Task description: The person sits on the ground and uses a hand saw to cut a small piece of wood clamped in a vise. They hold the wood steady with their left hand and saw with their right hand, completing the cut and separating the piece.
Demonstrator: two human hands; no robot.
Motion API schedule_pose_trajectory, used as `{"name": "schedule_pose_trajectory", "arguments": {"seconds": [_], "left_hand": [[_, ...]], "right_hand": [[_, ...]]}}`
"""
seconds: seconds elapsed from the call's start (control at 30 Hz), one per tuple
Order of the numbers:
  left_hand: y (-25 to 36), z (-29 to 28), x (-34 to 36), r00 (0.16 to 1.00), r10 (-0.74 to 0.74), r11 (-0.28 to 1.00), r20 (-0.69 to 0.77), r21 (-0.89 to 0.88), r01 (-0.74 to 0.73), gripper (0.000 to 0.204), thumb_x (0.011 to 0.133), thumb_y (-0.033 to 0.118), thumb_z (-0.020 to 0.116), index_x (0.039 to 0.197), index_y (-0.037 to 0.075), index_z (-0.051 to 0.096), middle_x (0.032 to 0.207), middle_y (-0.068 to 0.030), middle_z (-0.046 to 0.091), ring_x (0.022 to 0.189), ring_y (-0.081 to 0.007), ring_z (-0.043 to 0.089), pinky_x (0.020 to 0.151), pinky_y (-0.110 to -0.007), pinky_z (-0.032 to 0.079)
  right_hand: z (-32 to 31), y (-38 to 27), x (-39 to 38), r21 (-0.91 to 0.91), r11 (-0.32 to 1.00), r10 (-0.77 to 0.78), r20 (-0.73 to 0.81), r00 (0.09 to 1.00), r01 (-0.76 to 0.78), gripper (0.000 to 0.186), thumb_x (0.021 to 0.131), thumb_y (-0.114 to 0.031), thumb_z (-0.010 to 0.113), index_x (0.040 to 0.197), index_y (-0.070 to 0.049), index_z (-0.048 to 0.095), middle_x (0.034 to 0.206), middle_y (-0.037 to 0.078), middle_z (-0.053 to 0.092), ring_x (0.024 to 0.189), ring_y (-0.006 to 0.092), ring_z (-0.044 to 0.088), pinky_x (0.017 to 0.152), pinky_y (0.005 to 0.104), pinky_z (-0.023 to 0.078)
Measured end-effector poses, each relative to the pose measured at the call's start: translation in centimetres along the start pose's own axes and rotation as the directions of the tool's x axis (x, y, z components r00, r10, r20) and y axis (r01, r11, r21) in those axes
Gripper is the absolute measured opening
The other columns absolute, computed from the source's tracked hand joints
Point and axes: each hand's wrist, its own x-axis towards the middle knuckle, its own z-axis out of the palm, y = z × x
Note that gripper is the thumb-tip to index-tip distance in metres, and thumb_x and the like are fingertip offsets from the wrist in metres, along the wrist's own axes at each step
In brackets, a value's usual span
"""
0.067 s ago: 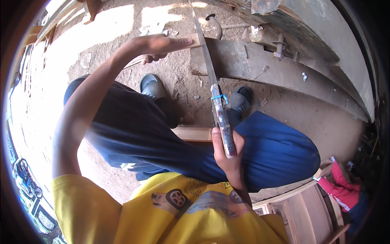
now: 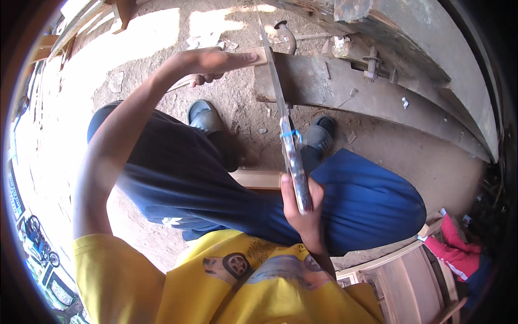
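My right hand (image 2: 302, 211) is closed round the worn handle of a handsaw (image 2: 295, 170), with a blue tie near where handle and blade meet. The long, narrow blade points away from me and crosses the left end of a thick, weathered timber beam (image 2: 313, 78). Beyond my left knee, my left hand (image 2: 210, 62) grips a thin, light wooden strip (image 2: 261, 56), its thumb stretched along the top. The strip's end lies at the beam's end, right against the blade. How deep the blade sits in the wood cannot be made out.
Sandalled feet (image 2: 204, 116) stand on the dirt floor under the beam. A bent metal rod (image 2: 288, 36) sticks up behind it, and a rusty bolt (image 2: 372, 62) stands on its far side. Wooden furniture (image 2: 402, 286) and a red cloth (image 2: 456, 248) are at the lower right.
The saw has slid slightly toward me with my right hand. My left hand and the wooden strip have stayed in place at the beam's end.
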Motion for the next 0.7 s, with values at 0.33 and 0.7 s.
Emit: {"name": "schedule_pose_trajectory", "arguments": {"seconds": [0.33, 0.7], "left_hand": [[0.1, 0.0, -0.1, 0.996, -0.048, 0.999, 0.079, -0.005, 0.048, 0.103, 0.077, 0.086, 0.029, 0.122, -0.002, 0.056, 0.052, 0.0021, 0.031, 0.044, -0.0148, 0.042, 0.043, -0.038, 0.039], [-0.5, -0.3, 0.1, 0.994, -0.094, 0.996, 0.059, -0.005, 0.094, 0.081, 0.082, 0.081, 0.029, 0.099, 0.008, 0.058, 0.052, 0.002, 0.031, 0.043, -0.0118, 0.036, 0.042, -0.034, 0.039]], "right_hand": [[0.0, 0.8, 0.6, -0.01, 1.0, -0.022, -0.004, 1.0, 0.022, 0.02, 0.087, -0.005, 0.06, 0.07, 0.0, 0.053, 0.056, 0.01, 0.05, 0.044, 0.0183, 0.047, 0.043, 0.0337, 0.034], [0.3, -0.1, 1.9, 0.072, 0.997, 0.005, 0.033, 0.999, -0.007, 0.015, 0.089, -0.005, 0.059, 0.075, 0.0, 0.056, 0.056, 0.01, 0.049, 0.044, 0.0158, 0.047, 0.044, 0.032, 0.036]]}}
